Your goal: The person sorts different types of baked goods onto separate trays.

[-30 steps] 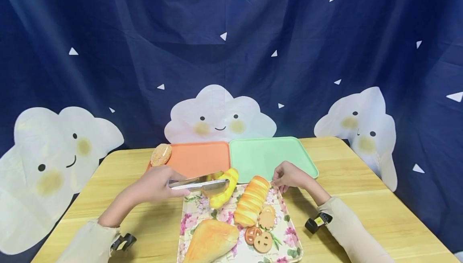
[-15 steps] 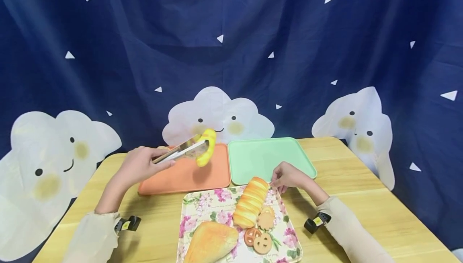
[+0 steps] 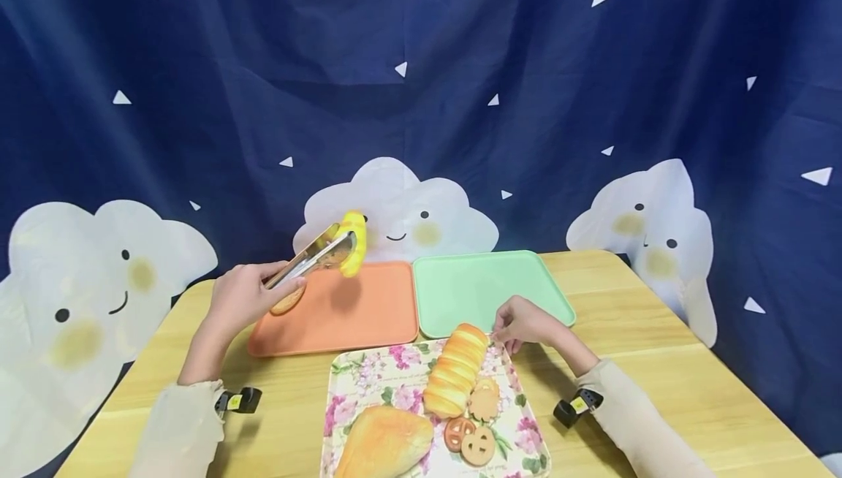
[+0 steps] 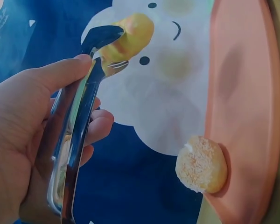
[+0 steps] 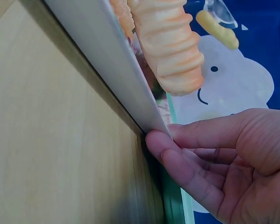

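My left hand (image 3: pixel 242 297) grips metal tongs (image 4: pixel 84 116), thumb on one arm and fingers round the other. Between the tips of the tongs a yellow curved bread (image 3: pixel 355 243) is held in the air above the orange tray (image 3: pixel 375 317). A round crumb-coated bun (image 4: pixel 201 164) sits at that tray's left end, partly behind the hand in the head view. My right hand (image 3: pixel 529 321) pinches the far right corner of the flowered tray (image 3: pixel 368 368) between thumb and fingers. On this tray lie a ridged loaf (image 3: pixel 457 370), a large smooth bread (image 3: pixel 388 440) and several cookies (image 3: pixel 478 445).
A green tray (image 3: pixel 487 288) stands against the orange tray's right side, behind the flowered one. All rest on a wooden table (image 3: pixel 658 376). A dark blue curtain (image 3: pixel 421 120) with cloud prints hangs behind the table's far edge.
The left hand has lifted the yellow bread with the tongs from over the flowered tray, moving it left and up over the orange tray. The right hand has stayed at the tray corner.
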Motion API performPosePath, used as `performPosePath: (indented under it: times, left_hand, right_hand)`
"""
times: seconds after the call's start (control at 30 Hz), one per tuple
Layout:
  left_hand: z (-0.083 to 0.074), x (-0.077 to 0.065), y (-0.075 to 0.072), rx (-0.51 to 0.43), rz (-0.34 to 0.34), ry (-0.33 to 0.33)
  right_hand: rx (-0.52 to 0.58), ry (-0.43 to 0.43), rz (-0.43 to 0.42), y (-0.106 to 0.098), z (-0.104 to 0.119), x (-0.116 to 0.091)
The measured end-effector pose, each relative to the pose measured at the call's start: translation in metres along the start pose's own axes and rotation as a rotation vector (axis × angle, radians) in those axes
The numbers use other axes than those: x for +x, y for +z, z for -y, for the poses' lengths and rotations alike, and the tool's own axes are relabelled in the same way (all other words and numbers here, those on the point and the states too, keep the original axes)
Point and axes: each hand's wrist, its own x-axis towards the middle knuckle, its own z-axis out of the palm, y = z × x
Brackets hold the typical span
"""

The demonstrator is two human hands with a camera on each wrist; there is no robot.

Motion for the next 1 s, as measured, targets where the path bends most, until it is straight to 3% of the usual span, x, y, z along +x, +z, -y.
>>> performPosePath:
  times: [0.2,0.53,1.0]
  left_hand:
    - [0.007,0.0,0.001,0.018,0.005,-0.012]
    - [0.025,-0.004,0.012,0.094,0.107,-0.062]
    - [0.026,-0.004,0.022,0.204,0.126,-0.045]
  right_hand:
    - [-0.009,0.005,-0.009,-0.002,0.001,-0.001]
    - [-0.01,0.004,-0.005,0.0,0.002,0.0]
    - [-0.007,-0.003,-0.005,0.0,0.0,-0.001]
